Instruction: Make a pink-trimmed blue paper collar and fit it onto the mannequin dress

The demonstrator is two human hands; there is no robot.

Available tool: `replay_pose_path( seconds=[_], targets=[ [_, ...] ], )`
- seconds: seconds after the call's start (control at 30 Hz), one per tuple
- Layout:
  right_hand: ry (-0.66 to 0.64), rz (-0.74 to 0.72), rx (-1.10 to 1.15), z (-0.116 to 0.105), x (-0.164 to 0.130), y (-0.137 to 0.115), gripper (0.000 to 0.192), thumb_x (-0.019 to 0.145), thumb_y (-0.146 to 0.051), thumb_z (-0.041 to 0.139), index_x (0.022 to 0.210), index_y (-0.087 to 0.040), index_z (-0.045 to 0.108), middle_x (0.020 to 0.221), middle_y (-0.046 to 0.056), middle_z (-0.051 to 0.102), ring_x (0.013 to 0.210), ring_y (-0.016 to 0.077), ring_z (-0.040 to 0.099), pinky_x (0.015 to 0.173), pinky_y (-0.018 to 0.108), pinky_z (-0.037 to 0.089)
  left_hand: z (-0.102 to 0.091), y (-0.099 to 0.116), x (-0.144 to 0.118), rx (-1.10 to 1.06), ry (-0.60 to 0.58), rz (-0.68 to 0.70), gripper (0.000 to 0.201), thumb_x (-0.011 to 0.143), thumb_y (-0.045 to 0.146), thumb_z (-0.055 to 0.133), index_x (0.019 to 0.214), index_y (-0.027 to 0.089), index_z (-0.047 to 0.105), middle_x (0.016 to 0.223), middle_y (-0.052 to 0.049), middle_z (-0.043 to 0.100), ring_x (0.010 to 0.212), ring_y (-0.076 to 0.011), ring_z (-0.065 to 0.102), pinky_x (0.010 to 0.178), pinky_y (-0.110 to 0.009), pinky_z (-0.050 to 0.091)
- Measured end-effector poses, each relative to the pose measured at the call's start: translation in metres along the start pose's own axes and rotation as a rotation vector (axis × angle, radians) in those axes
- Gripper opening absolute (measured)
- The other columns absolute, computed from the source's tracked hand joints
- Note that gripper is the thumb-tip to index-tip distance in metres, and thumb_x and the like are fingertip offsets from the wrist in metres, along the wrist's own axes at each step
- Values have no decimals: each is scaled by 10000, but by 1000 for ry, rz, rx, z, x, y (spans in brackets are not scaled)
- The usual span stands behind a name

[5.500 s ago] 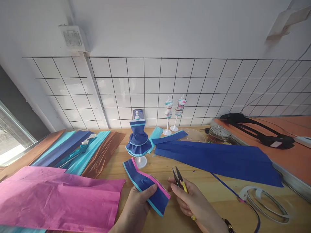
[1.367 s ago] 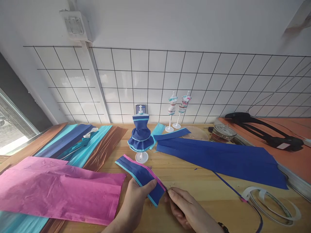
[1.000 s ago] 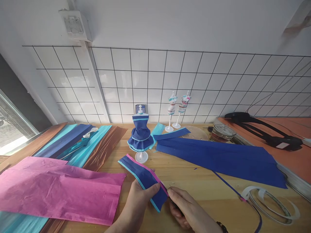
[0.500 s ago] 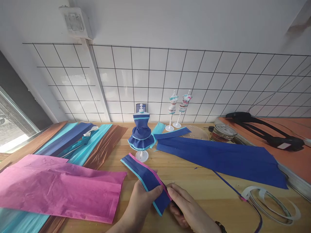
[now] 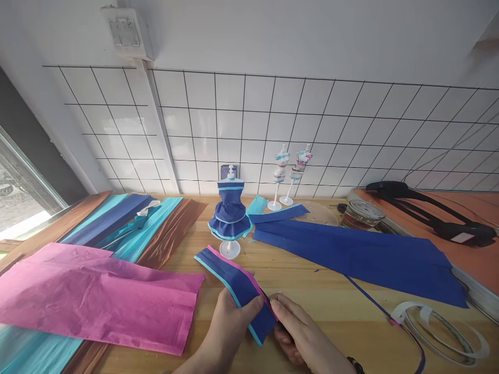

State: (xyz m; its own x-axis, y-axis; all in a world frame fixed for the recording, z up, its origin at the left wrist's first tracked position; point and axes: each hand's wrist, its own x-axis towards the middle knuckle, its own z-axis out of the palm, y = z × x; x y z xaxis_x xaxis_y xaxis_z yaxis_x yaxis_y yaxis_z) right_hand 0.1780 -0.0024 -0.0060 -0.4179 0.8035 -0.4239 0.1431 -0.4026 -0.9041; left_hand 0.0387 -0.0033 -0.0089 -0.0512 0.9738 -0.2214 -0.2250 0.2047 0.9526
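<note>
A dark blue paper strip with a light blue border and a pink border slants over the table. My left hand is closed on its near part, thumb on top and fingers underneath. At the pink edge, my right hand is closed around a thin dark tool, mostly hidden by the fingers; its kind is unclear. Just beyond the strip stands a small dress form in a tiered blue dress with light blue trim.
Pink paper covers light blue and brown sheets at left. Blue paper lies at right, near white tape loops and a lidded jar. Two small dress forms stand by the tiled wall. A black headset-like object rests far right.
The view has shifted slightly, so most things appear a little farther right. Both hands keep nearly the same hold on the strip and the dark tool.
</note>
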Motion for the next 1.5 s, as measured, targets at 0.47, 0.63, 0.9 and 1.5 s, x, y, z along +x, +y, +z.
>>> replay_pose_path(
  seconds=[0.47,0.63,0.9,1.5],
  targets=[
    [19,6,-9,-2,3,5,482,709,-694,432,761,-215,440,496,-104,307,394,36,202,369,190,116,-1,-2,0,-45,32,-22,303,589,288,737,831,139,630,683,-18,666,666,-183,605,615,-257,460],
    [9,-7,-5,-2,4,5,502,696,-710,440,763,-213,441,497,-104,303,397,36,205,371,190,120,-2,-3,2,-140,43,-79,208,607,286,723,722,142,626,645,-14,653,623,-168,598,637,-270,463],
    [11,-19,1,-3,4,6,494,694,-709,445,720,-217,412,498,-103,299,412,42,208,370,182,133,-2,-4,4,-221,18,-90,351,574,245,758,889,147,640,717,-33,687,713,-210,632,676,-290,473],
    [-6,4,-3,-4,4,5,530,666,-736,445,739,-212,422,474,-112,290,392,32,165,360,181,98,-6,-10,7,-215,19,-98,489,550,271,779,982,146,588,717,-7,657,727,-184,611,695,-288,470]
  ],
)
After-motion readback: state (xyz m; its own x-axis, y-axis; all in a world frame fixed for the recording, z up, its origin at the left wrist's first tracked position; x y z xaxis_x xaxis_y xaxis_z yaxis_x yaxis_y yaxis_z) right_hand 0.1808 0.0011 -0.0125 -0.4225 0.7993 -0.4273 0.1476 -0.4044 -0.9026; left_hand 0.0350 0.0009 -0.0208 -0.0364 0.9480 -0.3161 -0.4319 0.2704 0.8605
